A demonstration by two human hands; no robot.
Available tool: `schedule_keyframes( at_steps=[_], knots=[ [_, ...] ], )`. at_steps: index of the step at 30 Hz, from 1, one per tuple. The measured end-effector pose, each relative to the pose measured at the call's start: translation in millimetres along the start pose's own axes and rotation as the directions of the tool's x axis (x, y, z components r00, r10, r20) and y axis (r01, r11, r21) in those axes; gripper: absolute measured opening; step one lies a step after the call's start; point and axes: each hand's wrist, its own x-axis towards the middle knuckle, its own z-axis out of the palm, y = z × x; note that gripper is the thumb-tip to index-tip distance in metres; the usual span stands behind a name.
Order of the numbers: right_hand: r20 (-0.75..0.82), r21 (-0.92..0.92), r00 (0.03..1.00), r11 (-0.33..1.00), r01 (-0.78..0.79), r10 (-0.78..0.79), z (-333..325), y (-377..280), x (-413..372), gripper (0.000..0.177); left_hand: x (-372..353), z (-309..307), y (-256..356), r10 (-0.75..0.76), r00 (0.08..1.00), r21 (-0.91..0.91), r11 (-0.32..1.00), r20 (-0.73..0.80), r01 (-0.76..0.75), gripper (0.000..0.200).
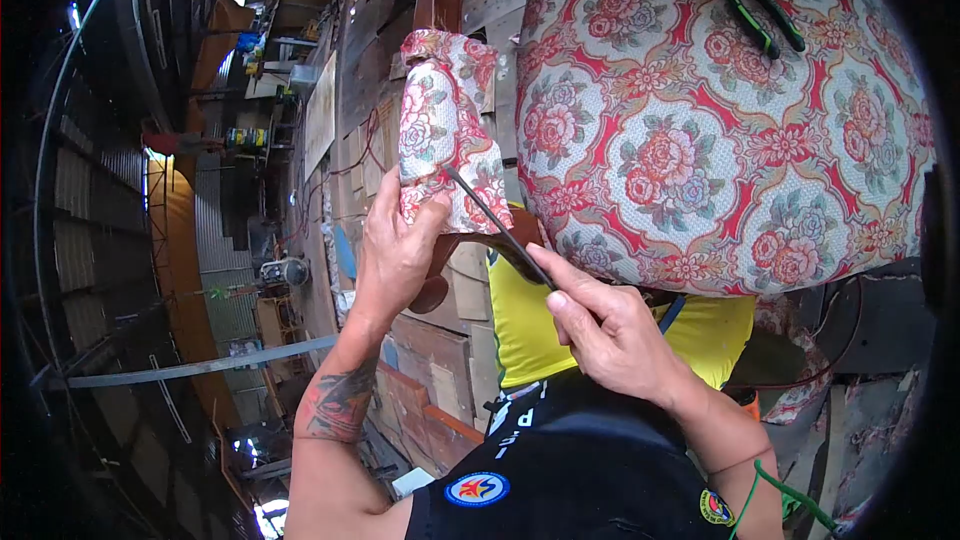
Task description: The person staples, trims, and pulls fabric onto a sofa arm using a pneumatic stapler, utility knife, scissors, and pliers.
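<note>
A padded chair armrest in rose-patterned fabric stands out from a brown wooden frame. My left hand is wrapped round its near end, thumb pressed on the cloth. In my right hand is a slim dark screwdriver, its shaft slanting up to the left. The tip rests at the fabric, just above my left thumb. A loose flap of the same fabric hangs along the armrest's right side, with a ragged edge. Beside it is the wide seat cushion in matching cloth.
Pliers with black and green handles lie on the cushion. Yellow cloth covers my lap below the chair. A green cord hangs by my right arm. Wooden boards cover the floor, and cluttered shelving stands to the left.
</note>
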Motion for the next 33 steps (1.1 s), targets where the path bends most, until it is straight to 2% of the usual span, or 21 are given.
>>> schedule_keyframes(
  at_steps=[1, 3, 4, 5, 6, 7, 9, 10, 12, 15, 24, 26, 28, 33],
  knots=[
    [-0.005, -0.026, 1.0, 0.999, -0.02, 0.02, -1.6, 0.1, 0.9, 0.049, 0.6, -0.5, 2.3, 0.003, 1.0, 0.002, 1.0, -0.001, -0.003, 0.042],
    [0.001, 0.014, 1.0, 1.0, 0.001, -0.001, -0.3, 5.4, 2.2, 0.051, 1.8, -2.7, 8.6, -0.096, 0.992, -0.358, 0.926, 0.079, 0.118, 0.048],
    [0.026, 0.021, 0.999, 0.999, -0.041, 0.041, 0.0, 5.4, 3.1, 0.052, 4.4, -5.7, 10.7, -0.107, 0.985, -0.378, 0.913, 0.132, 0.15, 0.052],
    [0.051, 0.027, 0.995, 0.996, -0.084, 0.082, 0.3, 5.3, 4.0, 0.052, 5.4, -5.0, 12.2, -0.107, 0.985, -0.375, 0.915, 0.134, 0.151, 0.052],
    [0.144, 0.004, 0.988, 0.999, -0.05, 0.049, -4.9, 3.7, 7.5, 0.052, 6.1, -2.9, 13.4, -0.116, 0.983, -0.335, 0.929, 0.139, 0.157, 0.052],
    [0.143, 0.003, 0.989, 0.999, -0.048, 0.047, -7.0, -3.1, 8.4, 0.052, 7.4, -1.8, 14.6, -0.123, 0.982, -0.296, 0.942, 0.142, 0.161, 0.054],
    [0.283, 0.233, 0.898, 0.883, -0.406, 0.338, -9.9, -22.4, 8.8, 0.053, 9.8, -1.6, 17.8, -0.127, 0.98, -0.31, 0.936, 0.151, 0.169, 0.056],
    [0.281, 0.233, 0.898, 0.884, -0.406, 0.338, -10.7, -21.1, 9.6, 0.053, 9.4, 0.1, 19.8, -0.125, 0.981, -0.324, 0.931, 0.147, 0.167, 0.055],
    [0.36, 0.415, 0.872, 0.78, -0.469, 0.332, -11.8, -15.0, 8.9, 0.054, 8.4, 0.8, 21.4, -0.127, 0.981, -0.338, 0.926, 0.143, 0.17, 0.054],
    [0.307, 0.398, 0.908, 0.829, -0.394, 0.284, -10.3, -8.9, 8.5, 0.054, 7.7, 0.7, 22.6, -0.11, 0.984, -0.297, 0.944, 0.138, 0.147, 0.053],
    [0.342, 0.359, 0.887, 0.83, -0.428, 0.309, -18.5, -20.7, 13.3, 0.054, 7.1, -1.0, 15.8, -0.094, 0.987, -0.311, 0.941, 0.133, 0.132, 0.054],
    [0.341, 0.339, 0.886, 0.838, -0.427, 0.314, -20.0, -23.9, 14.1, 0.054, 7.5, -1.1, 15.9, -0.115, 0.982, -0.381, 0.91, 0.151, 0.165, 0.054],
    [0.34, 0.319, 0.885, 0.847, -0.426, 0.318, -22.7, -28.3, 15.3, 0.054, 7.9, -2.1, 14.7, -0.121, 0.981, -0.375, 0.911, 0.149, 0.169, 0.054],
    [0.345, 0.311, 0.825, 0.775, -0.55, 0.447, -28.3, -42.3, 19.8, 0.055, 10.4, -3.6, 20.9, -0.142, 0.974, -0.415, 0.887, 0.174, 0.203, 0.053]
  ],
)
